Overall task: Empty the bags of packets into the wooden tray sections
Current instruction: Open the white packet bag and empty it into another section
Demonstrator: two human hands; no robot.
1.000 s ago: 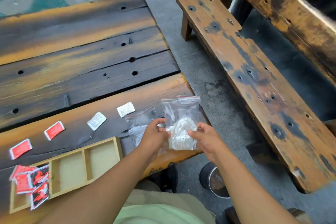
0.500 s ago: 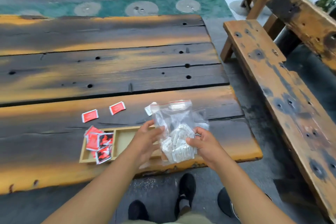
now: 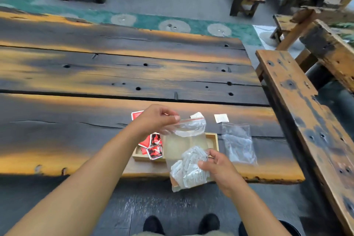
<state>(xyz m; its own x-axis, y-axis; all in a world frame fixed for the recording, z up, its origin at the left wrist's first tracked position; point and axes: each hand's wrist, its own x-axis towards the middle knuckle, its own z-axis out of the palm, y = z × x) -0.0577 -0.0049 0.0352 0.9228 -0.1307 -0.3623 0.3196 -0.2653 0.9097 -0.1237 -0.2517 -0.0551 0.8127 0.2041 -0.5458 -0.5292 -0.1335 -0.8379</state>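
A clear zip bag (image 3: 186, 151) with white packets bunched at its bottom hangs over the wooden tray (image 3: 212, 140) near the table's front edge. My left hand (image 3: 155, 119) pinches the bag's red-striped top edge. My right hand (image 3: 216, 166) grips its lower part around the white packets. The tray's left section holds several red packets (image 3: 153, 145); its other sections are seen through the bag. An empty clear bag (image 3: 238, 143) lies flat just right of the tray.
Two loose white packets (image 3: 221, 118) and one red packet (image 3: 136, 114) lie on the table behind the tray. A wooden bench (image 3: 298, 101) runs along the table's right side. My shoes show below the table edge.
My left hand moved up from the bag's side to its top edge. The bag now hangs lower over the tray's front, and the view has tilted up and back.
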